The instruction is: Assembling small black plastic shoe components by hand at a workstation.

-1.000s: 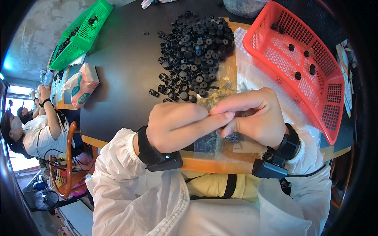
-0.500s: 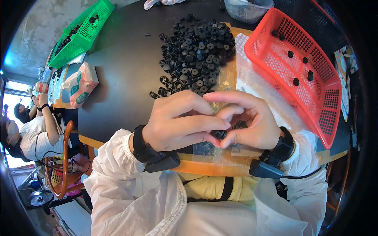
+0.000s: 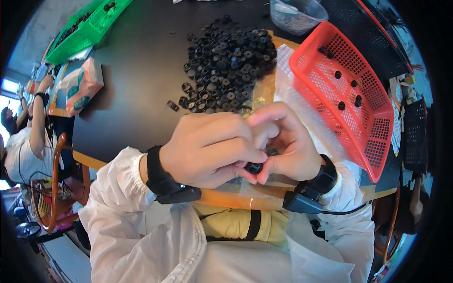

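Close in front of me, both hands meet around a small black round plastic part (image 3: 255,168). My left hand (image 3: 207,150) grips it with thumb and fingertips, the other fingers curled above. My right hand (image 3: 297,153) pinches the same part from the right, its index finger arched over. Fingers cover much of the part, so its full shape is hidden. Just beyond my hands lies a large heap of black round plastic caps (image 3: 222,66), some ring-like and hollow, others with a centre hole.
To the right, a red plastic basket (image 3: 302,70) holds several black parts, beside white bubble wrap (image 3: 284,70). A clear plastic tub (image 3: 297,21) stands behind. On the left are a tissue pack (image 3: 84,87), a green basket (image 3: 71,49) of black pieces and a seated co-worker (image 3: 30,146).
The whole view has shifted, so the table's things appear farther left. Both hands remain closed around the black part, with only slight finger movement.
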Demonstrator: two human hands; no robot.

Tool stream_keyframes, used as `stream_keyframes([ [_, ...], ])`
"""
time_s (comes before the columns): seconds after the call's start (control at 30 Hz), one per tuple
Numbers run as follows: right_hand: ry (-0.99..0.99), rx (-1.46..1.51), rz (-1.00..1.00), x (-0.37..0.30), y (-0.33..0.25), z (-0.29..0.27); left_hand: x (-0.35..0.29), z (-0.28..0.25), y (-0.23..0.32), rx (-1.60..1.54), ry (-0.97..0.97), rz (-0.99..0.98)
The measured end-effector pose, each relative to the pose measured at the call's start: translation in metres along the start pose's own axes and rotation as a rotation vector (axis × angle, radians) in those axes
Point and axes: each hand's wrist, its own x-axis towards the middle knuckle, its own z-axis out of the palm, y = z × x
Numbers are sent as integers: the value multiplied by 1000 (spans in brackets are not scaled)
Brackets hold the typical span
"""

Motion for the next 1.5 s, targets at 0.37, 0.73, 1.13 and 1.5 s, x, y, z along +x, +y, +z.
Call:
stream_keyframes([
  [0.37,24,-25,-135,-7,10,12,-7,4,5,-42,-5,50],
  [0.73,187,-624,-257,-1,-33,6,0,-7,-5,-7,156,27],
  [1.13,246,-1828,-253,3,-63,3,-7,-30,-18,-7,391,-219],
  [1.5,72,-1457,-124,27,-10,-12,0,-30,-18,110,32,-140],
])
